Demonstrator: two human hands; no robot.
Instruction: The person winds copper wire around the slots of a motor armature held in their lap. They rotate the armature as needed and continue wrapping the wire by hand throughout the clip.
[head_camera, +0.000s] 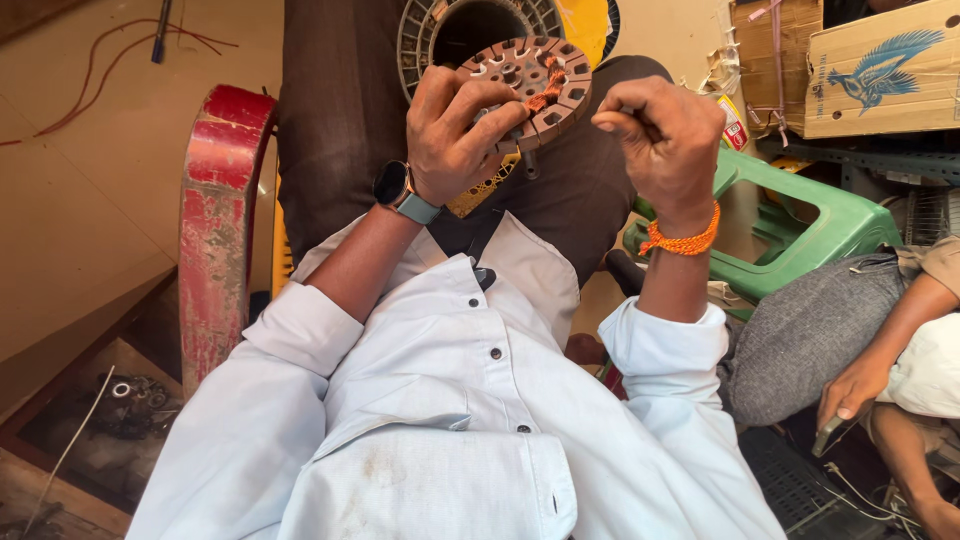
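Gripping one slotted stator disc (535, 85), left hand (455, 125), right hand (665, 135) pinching

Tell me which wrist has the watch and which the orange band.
The left hand, gripping the round slotted metal disc, wears the watch. The right hand, pinched beside the disc, wears the orange band.

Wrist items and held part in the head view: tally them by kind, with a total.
Round slotted motor core, held in the left hand: 1
Smartwatch: 1
Orange thread wristband on the right hand: 1
Total: 3
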